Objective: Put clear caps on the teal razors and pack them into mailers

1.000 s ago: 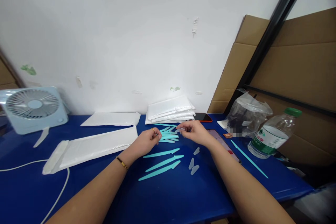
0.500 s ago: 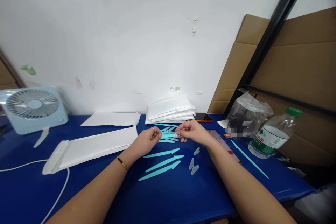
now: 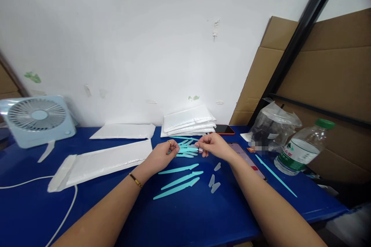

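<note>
- Gripping a teal tool in the left hand, with fingers closed at one end — over a pile of teal tools on the blue table.
- Pinching a small translucent piece in the nearly closed right hand, at the tool's other end; too small to tell how far on.
- Showing three separate teal tools nearer the camera, with three loose translucent pieces to their right.
- Seen behind, by the wall: stacked white packets.
- Seen to the right: a phone, a lone teal tool and a green-capped bottle — with a fan far left.
</note>
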The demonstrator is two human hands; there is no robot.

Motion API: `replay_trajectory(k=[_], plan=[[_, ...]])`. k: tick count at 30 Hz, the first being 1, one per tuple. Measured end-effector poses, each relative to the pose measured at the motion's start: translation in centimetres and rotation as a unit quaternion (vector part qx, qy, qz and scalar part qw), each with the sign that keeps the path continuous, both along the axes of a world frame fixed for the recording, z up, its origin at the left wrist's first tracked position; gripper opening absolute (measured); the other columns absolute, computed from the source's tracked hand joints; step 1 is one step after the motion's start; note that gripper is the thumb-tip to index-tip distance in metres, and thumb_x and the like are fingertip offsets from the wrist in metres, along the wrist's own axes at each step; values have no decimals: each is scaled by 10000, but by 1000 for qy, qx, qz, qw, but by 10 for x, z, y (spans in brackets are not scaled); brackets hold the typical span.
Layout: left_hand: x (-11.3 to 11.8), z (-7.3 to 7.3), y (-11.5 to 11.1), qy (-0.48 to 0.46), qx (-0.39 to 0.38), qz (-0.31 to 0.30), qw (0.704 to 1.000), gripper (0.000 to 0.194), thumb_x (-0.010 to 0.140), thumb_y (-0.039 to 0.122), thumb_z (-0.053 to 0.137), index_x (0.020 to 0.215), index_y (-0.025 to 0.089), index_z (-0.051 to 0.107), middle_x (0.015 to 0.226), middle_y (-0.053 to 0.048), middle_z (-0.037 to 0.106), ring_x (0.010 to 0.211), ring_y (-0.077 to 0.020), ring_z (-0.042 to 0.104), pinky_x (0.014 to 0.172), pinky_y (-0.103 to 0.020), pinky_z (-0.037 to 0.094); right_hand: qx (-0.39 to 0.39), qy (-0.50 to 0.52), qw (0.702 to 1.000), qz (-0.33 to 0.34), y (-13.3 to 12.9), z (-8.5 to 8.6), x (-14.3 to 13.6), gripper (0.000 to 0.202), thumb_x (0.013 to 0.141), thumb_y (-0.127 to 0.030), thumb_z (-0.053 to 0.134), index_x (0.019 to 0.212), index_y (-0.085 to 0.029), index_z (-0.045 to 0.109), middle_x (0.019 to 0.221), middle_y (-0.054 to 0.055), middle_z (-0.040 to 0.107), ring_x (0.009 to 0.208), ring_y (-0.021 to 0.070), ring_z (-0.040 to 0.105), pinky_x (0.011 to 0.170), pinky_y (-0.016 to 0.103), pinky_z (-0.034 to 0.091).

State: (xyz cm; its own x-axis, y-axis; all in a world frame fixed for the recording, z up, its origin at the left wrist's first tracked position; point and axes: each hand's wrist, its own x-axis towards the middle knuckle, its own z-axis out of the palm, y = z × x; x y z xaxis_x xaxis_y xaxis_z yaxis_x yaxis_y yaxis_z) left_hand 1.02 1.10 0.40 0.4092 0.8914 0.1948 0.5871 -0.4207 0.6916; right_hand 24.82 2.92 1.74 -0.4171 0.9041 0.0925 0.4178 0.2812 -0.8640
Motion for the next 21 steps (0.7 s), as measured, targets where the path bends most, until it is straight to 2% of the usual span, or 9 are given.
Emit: replay_trajectory(k=[6, 12, 21], plan=[[0, 1, -1, -2, -3, 5, 1000, 297, 827, 432, 376, 838, 198, 559, 706, 2, 576, 627, -140, 499, 573, -242, 364, 6, -10, 1000, -22, 0, 1, 2, 415, 719, -538, 580, 679, -126, 609, 562, 29, 608, 456, 104, 574, 428, 186, 448], [0, -2, 0, 4, 3, -1, 1000, 272, 829, 413, 382, 834, 205, 556, 717, 8, 575, 632, -136, 500, 578, -240, 361, 0, -39, 999, 3, 0, -2, 2, 415, 727, -538, 567, 690, -128, 617, 585, 38, 631, 452, 106, 576, 434, 196, 451], [0, -1, 0, 5, 6, 4, 1000, 282, 831, 419, 373, 832, 200, 551, 713, 8, 571, 639, -135, 503, 584, -238, 364, 9, -37, 999, -6, 0, -1, 3, 407, 730, -527, 563, 649, -129, 592, 570, 36, 622, 441, 101, 566, 425, 190, 443]])
